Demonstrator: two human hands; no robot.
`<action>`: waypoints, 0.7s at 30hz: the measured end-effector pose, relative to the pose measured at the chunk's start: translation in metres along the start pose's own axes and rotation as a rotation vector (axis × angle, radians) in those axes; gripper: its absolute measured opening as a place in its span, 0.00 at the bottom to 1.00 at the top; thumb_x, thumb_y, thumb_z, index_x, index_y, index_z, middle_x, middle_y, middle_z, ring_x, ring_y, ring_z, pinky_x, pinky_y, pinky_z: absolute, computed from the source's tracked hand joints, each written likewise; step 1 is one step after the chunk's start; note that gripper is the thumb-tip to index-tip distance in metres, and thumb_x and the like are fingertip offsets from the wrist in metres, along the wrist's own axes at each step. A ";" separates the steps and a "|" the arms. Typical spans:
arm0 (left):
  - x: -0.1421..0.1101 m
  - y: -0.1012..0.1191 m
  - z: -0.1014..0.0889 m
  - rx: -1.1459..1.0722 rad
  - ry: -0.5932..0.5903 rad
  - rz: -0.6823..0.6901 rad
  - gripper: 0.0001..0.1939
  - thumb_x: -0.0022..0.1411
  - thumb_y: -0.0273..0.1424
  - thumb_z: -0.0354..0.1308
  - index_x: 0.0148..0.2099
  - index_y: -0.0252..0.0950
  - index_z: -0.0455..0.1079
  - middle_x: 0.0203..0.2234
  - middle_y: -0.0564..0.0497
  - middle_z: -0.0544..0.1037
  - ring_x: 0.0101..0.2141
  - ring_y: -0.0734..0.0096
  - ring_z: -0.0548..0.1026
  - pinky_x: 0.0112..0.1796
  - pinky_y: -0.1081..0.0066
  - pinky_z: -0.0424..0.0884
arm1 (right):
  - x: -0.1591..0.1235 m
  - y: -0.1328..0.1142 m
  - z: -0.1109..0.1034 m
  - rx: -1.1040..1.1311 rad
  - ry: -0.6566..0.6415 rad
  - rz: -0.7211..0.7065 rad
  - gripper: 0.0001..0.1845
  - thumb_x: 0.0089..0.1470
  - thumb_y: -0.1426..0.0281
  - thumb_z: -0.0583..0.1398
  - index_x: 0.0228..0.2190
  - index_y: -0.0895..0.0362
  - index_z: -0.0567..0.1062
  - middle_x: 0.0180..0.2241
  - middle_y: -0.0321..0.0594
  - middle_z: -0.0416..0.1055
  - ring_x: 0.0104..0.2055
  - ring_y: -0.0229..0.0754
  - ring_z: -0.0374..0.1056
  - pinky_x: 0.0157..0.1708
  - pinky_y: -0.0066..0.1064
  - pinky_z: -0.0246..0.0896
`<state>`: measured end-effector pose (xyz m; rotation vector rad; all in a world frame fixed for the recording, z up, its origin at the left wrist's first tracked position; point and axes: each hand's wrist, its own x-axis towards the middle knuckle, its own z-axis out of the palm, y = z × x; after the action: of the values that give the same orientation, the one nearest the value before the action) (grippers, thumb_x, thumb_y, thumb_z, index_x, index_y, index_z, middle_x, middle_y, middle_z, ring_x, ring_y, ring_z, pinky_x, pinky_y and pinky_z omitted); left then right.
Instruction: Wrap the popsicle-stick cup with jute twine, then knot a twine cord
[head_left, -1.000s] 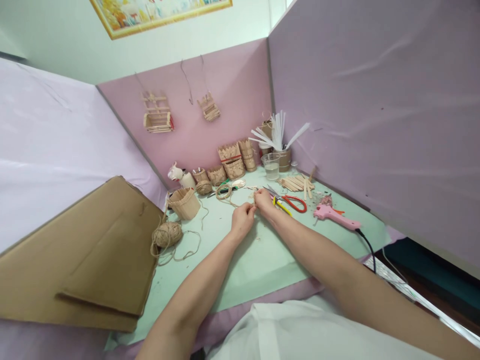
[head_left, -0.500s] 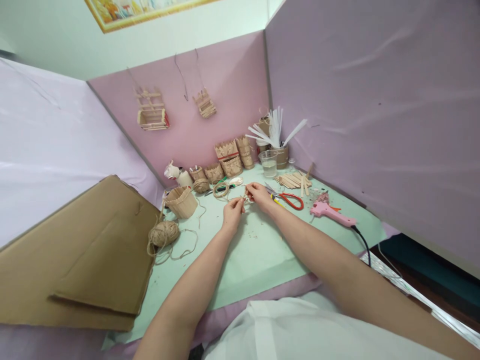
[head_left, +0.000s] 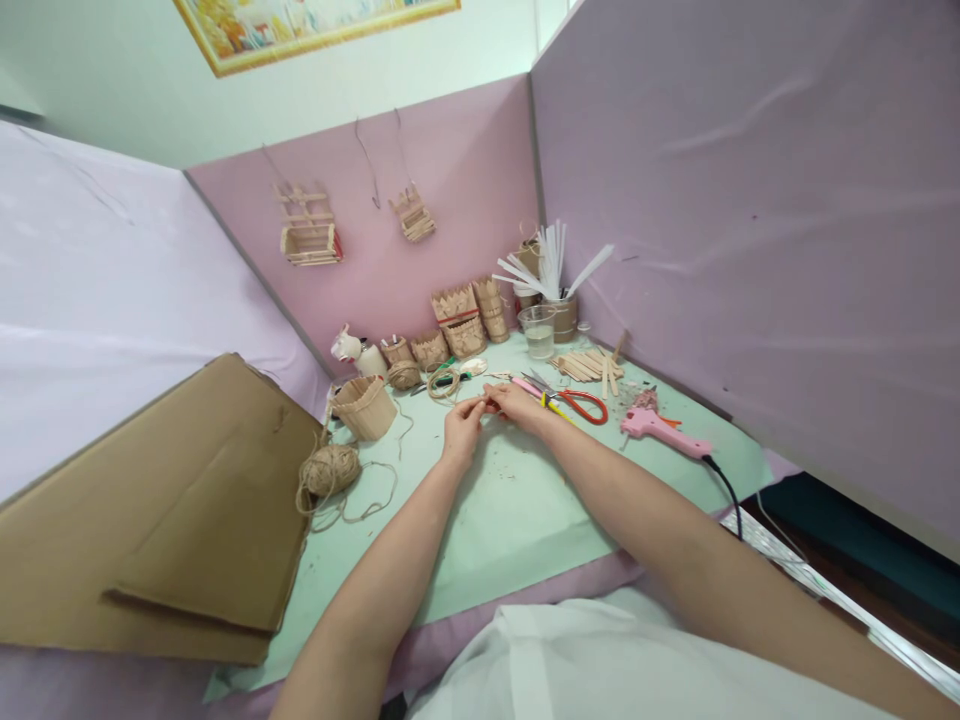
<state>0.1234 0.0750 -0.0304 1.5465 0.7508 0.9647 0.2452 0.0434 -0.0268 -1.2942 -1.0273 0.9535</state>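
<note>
Mint green on top, the desk (head_left: 517, 530) carries tiny pale crumbs (head_left: 505, 477). In the head view, the left hand (head_left: 463, 430) and right hand (head_left: 514, 403) have drawn together, fingers pinched narrow and meeting near the red-handled metal scissors (head_left: 568, 397). The small pale piece visible between them half a second ago is now hidden there, so I cannot tell what each grips.

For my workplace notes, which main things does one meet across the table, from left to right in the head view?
Cardboard, nearest wooden pot, left hand, right hand, red scissor handles, pink glue gun.
</note>
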 end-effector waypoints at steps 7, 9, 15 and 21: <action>0.000 -0.003 0.000 0.122 0.029 0.047 0.11 0.52 0.36 0.55 0.31 0.32 0.71 0.21 0.53 0.72 0.19 0.80 0.60 0.22 0.76 0.57 | 0.001 0.005 -0.002 0.080 -0.107 -0.052 0.14 0.45 0.60 0.61 0.27 0.59 0.74 0.22 0.34 0.69 0.23 0.32 0.61 0.21 0.22 0.52; 0.000 -0.004 -0.001 0.175 0.019 0.047 0.10 0.52 0.35 0.55 0.29 0.33 0.70 0.19 0.54 0.70 0.20 0.79 0.62 0.23 0.76 0.58 | 0.002 0.006 -0.003 0.101 -0.079 -0.074 0.11 0.43 0.63 0.63 0.25 0.59 0.73 0.22 0.34 0.69 0.23 0.32 0.61 0.22 0.23 0.53; 0.000 -0.002 -0.001 0.211 -0.069 0.068 0.09 0.51 0.35 0.56 0.28 0.33 0.69 0.21 0.54 0.71 0.23 0.77 0.65 0.28 0.75 0.62 | 0.003 0.006 -0.003 0.079 0.029 -0.052 0.07 0.46 0.68 0.59 0.21 0.58 0.70 0.19 0.33 0.68 0.21 0.32 0.61 0.22 0.23 0.55; -0.004 0.003 0.003 0.177 -0.183 0.094 0.09 0.50 0.35 0.57 0.28 0.33 0.70 0.23 0.52 0.73 0.26 0.76 0.67 0.32 0.74 0.64 | 0.002 0.004 0.000 0.134 0.138 -0.034 0.09 0.50 0.68 0.55 0.21 0.57 0.67 0.14 0.31 0.62 0.16 0.32 0.56 0.17 0.23 0.52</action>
<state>0.1244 0.0694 -0.0284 1.8117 0.6523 0.8275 0.2460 0.0458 -0.0306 -1.2101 -0.8626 0.8795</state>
